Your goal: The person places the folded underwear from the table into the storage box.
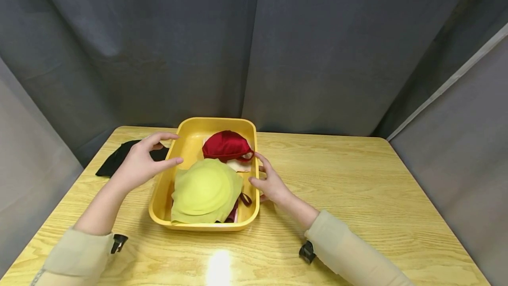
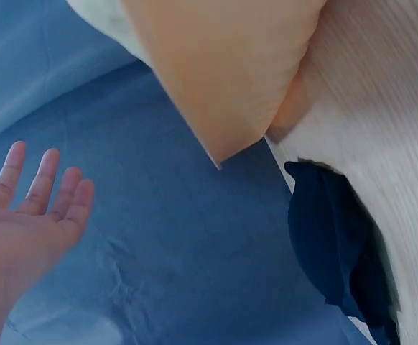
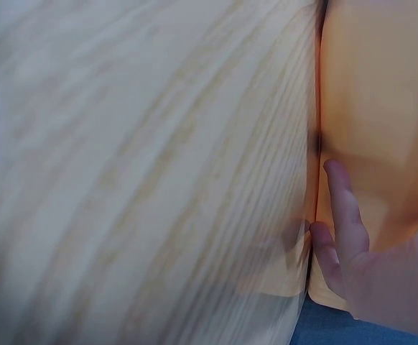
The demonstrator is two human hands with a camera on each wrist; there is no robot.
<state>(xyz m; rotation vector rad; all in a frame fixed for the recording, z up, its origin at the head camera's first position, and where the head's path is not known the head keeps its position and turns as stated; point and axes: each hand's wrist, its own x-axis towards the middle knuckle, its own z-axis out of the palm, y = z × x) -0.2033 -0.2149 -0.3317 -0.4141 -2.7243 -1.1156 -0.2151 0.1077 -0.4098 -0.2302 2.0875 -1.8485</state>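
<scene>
A yellow plastic tub [image 1: 166, 223] stands on the table. In its near half lies a yellow-green garment with a rounded moulded cup [image 1: 204, 186]; a shiny red cupped garment [image 1: 226, 144] with a small loop lies behind it. My left hand [image 1: 143, 158] is over the tub's left side, thumb and fingers spread, holding nothing; the left wrist view shows its fingers [image 2: 45, 180] apart from the tub. At the right wall is my right hand [image 1: 274, 183], thumb by the rim. Its extended fingers [image 3: 347, 215] rest along the outer wall in the right wrist view.
A black cloth item [image 1: 117, 159] lies on the table left of the tub, partly behind my left hand. Under the yellow-green garment a dark maroon strap [image 1: 245, 199] shows. Pale fabric [image 1: 240, 166] lies beneath the red one. Grey curtains [image 1: 317, 56] hang behind the table.
</scene>
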